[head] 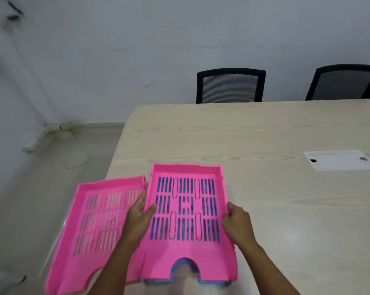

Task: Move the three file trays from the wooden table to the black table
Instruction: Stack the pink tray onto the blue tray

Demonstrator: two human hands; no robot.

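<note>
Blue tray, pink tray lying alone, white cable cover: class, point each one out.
blue tray (187, 265), head view, its front edge showing in the upper pink tray's notch.
pink tray lying alone (94, 258), head view, its slotted floor.
white cable cover (339, 160), head view, its flat middle.

An office meeting room, seen from above a long pale wood-grain desk (254, 135). Two black mesh-backed office chairs (230, 86) (345, 84) stand pushed in along its far edge against a plain white wall (137, 50). A white cable-access hatch (339, 160) is set flush into the desk surface at right. Pink slotted plastic file trays (186, 211), standard paperwork holders, lie at the near corner. A white conduit (43, 133) runs along the base of the wall above a grey floor (30, 199).
</note>
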